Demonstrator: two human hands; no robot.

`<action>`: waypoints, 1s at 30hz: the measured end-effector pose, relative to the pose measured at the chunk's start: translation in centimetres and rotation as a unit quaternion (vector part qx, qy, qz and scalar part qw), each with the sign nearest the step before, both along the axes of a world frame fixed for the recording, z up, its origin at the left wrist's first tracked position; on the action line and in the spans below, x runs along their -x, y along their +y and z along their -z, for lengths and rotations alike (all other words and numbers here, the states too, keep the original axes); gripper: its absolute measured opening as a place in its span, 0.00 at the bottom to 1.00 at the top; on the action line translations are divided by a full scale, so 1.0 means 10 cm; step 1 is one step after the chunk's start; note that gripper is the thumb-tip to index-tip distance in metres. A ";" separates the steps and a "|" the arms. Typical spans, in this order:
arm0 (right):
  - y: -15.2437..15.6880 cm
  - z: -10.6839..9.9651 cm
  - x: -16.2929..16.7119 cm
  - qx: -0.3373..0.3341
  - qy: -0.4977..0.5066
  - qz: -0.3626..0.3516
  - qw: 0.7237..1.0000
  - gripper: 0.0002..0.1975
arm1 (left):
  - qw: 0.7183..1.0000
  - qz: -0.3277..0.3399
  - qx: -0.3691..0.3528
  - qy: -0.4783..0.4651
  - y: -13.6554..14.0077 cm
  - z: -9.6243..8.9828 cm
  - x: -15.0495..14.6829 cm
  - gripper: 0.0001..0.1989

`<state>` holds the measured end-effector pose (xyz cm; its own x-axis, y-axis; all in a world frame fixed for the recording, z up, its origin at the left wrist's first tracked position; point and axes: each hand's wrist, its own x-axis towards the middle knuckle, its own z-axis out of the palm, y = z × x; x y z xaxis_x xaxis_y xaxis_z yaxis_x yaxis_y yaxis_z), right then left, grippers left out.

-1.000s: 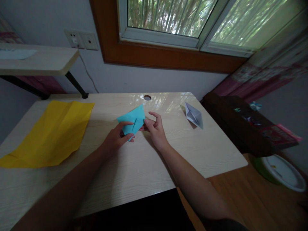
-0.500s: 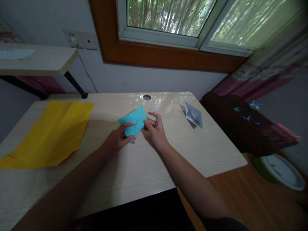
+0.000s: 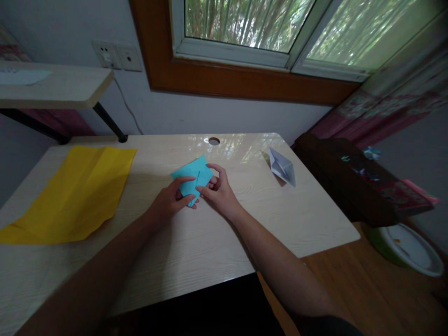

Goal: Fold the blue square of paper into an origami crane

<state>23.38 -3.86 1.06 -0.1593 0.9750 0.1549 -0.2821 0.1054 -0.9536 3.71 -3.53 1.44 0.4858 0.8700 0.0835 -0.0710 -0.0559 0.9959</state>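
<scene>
A folded piece of light-blue paper [image 3: 194,171], roughly kite-shaped with a crease line down its middle, is held between both hands just over the desk. My left hand [image 3: 171,199] grips its lower left side, thumb near the bottom tip and index finger lying across the face. On the right side, my right hand [image 3: 221,192] pinches the paper with its thumb on the front, and other fingers partly hidden behind. Further right, a folded white paper shape [image 3: 282,167] rests on the desk.
A large yellow paper sheet [image 3: 73,196] lies on the left of the pale desk [image 3: 217,252]. Behind it stands a raised shelf [image 3: 59,95] on black legs. A round cable hole [image 3: 213,141] is near the back edge. At right are a dark cabinet [image 3: 336,182] and a basin [image 3: 409,249].
My right hand has shifted left and its thumb moved inward onto the blue paper's face, with its index finger now at the right edge. My left hand stays nearly in place.
</scene>
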 end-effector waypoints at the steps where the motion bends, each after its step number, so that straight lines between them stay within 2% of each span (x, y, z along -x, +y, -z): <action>1: 0.00 0.00 0.00 0.001 0.002 0.000 1.000 0.38 | 1.000 0.005 0.001 -0.003 0.00 0.01 0.00 0.27; 6: 0.00 -0.04 -0.01 0.011 0.028 -0.002 1.000 0.36 | 1.000 0.023 0.000 -0.009 0.00 0.03 0.01 0.25; 12: 0.00 -0.07 -0.03 0.007 0.025 0.001 1.000 0.33 | 1.000 0.009 -0.013 -0.009 -0.01 0.00 0.00 0.27; 18: 0.01 -0.02 -0.05 -0.019 -0.003 -0.018 1.000 0.38 | 0.998 -0.025 -0.036 0.033 0.00 -0.01 0.02 0.28; 22: -0.01 -0.02 -0.03 -0.030 -0.003 -0.022 0.999 0.49 | 0.997 -0.037 -0.033 0.055 0.01 -0.02 0.02 0.30; 24: -0.01 -0.02 -0.02 -0.032 -0.005 -0.023 0.999 0.52 | 0.997 -0.038 -0.033 0.062 0.00 -0.03 0.02 0.30; 26: -0.01 -0.02 -0.02 -0.033 -0.015 -0.025 0.999 0.48 | 0.997 -0.032 -0.035 0.059 0.01 -0.04 0.02 0.29; 30: 0.01 0.02 -0.04 -0.037 -0.024 -0.011 0.999 0.32 | 0.996 -0.029 -0.055 0.057 0.03 -0.02 0.03 0.23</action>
<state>23.75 -3.72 0.88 -0.1888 0.9575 0.2180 -0.2398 0.1703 -0.9558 3.39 -3.28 1.68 0.4475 0.8853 0.1264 0.0486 -0.1652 0.9851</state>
